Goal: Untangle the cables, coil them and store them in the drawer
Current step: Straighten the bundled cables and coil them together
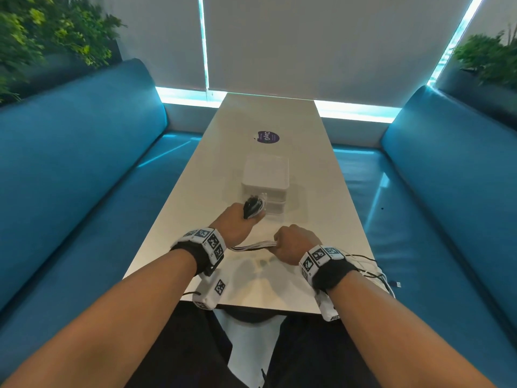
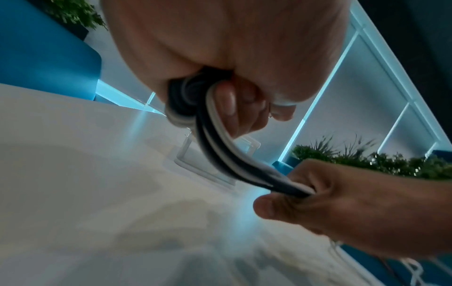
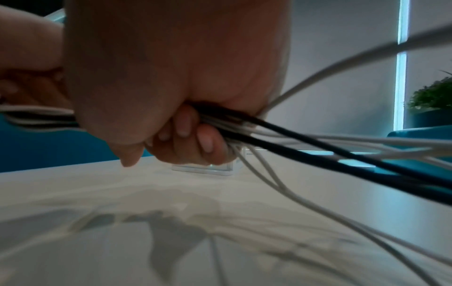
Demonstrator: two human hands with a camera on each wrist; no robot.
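A bundle of black and white cables (image 1: 253,245) stretches between both hands above the white table (image 1: 307,208). My left hand (image 1: 240,225) grips one end, where the cables (image 2: 186,100) are wound into loops that stick out past the fist. My right hand (image 1: 292,242) is curled round the bundle further along. Behind it the loose cable ends (image 3: 342,154) fan out and hang off the table's right edge. A white drawer unit (image 1: 265,183) stands just beyond the left hand; its drawers look closed.
A purple round sticker (image 1: 268,137) lies farther up the table. Blue benches (image 1: 84,177) run along both sides, with plants (image 1: 489,54) behind them. Loose cable (image 1: 375,271) trails over the near right table edge.
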